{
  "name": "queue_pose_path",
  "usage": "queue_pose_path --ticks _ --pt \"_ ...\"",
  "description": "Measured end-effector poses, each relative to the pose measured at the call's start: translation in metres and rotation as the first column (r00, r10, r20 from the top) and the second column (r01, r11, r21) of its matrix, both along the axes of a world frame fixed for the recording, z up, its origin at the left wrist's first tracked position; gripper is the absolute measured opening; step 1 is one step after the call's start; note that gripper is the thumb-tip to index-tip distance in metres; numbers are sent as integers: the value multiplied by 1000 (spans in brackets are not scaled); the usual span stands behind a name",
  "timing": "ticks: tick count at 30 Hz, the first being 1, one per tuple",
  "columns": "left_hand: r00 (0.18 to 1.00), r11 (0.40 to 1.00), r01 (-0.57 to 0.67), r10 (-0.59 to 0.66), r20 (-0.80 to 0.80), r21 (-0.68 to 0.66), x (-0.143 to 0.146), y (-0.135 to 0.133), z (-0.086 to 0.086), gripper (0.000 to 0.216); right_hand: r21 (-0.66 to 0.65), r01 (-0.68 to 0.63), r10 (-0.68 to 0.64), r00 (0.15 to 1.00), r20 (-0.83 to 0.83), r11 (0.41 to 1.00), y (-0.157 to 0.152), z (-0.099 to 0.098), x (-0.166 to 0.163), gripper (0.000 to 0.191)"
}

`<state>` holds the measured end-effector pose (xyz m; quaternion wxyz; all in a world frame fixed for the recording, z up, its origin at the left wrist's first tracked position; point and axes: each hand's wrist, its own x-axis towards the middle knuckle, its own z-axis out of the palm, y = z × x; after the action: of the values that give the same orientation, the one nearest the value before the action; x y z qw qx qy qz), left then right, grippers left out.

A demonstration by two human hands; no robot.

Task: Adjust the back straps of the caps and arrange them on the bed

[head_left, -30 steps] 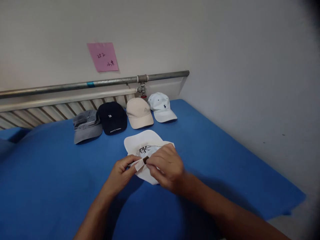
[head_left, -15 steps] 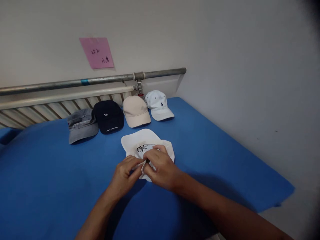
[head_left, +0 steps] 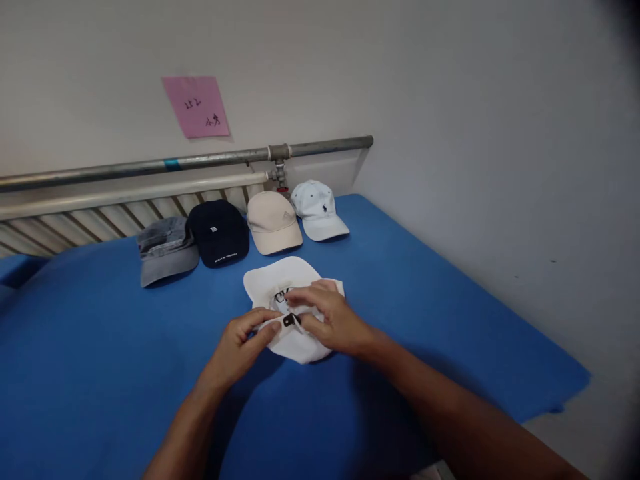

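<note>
A white baseball cap [head_left: 280, 270] lies upturned on the blue surface, its brim pointing away from me and dark "CK" lettering partly visible inside. A small dark buckle [head_left: 290, 321] sits on the strap at its back edge. Left of the buckle, my left hand [head_left: 243, 343] pinches that edge between thumb and fingers. My right hand [head_left: 327, 320] reaches over the cap's opening, thumb and fingers closed at the strap on the buckle's right; the fingers hide part of the lettering.
Behind stand a grey cap [head_left: 167, 252], a navy cap [head_left: 219, 233], a beige cap [head_left: 274, 223] and a pale blue cap [head_left: 319, 210] in a row. A radiator [head_left: 115, 219] and metal pipe [head_left: 225, 160] run along the wall, below a pink note [head_left: 197, 108].
The cap's back edge has turned so the dark buckle now shows clearly. My left hand has shifted slightly left, and my right hand has moved a little right.
</note>
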<state>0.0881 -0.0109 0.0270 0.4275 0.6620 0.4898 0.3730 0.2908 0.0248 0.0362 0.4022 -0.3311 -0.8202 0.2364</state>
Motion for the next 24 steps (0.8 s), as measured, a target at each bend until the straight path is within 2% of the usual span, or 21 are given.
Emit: queue_pose_path --ticks 2,4,8,11,13,16,18,19,21,23,24 --pt "999 999 21 -20 24 -39 -2 1 -1 27 -142 -57 58 998 3 988 4 -1 2 23" --pt "998 996 39 -36 45 -77 -4 1 -2 29 -223 -99 96 995 -25 970 6 -1 3 19" --pt "995 990 83 -76 72 -112 -6 2 -1 29 -182 -200 198 980 -29 963 6 1 4 27" --pt "995 991 91 -85 60 -97 -6 3 0 27 -206 -239 244 970 2 949 6 -1 2 14" --pt "994 992 93 -88 58 -87 -7 2 1 25 -225 -181 191 981 22 957 8 -5 1 14" --pt "993 990 103 -96 71 -100 -9 1 2 24 -189 14 0 997 74 982 14 -13 4 15" --pt "993 991 92 -85 79 -99 -11 1 2 25 -198 149 -142 989 50 969 19 -14 8 13" --pt "995 995 65 -60 76 -73 -13 2 1 26 -245 185 -191 982 -3 952 20 -13 10 11" --pt "998 997 -60 59 30 53 -18 8 -5 29 -390 165 -246 955 -167 906 21 -9 13 8" --pt "975 951 -192 213 -63 241 -26 18 -17 35 -500 54 -255 903 -344 865 19 -3 15 6" --pt "955 919 -219 271 -120 329 -29 24 -24 38 -524 -2 -251 876 -411 852 18 -1 15 5"
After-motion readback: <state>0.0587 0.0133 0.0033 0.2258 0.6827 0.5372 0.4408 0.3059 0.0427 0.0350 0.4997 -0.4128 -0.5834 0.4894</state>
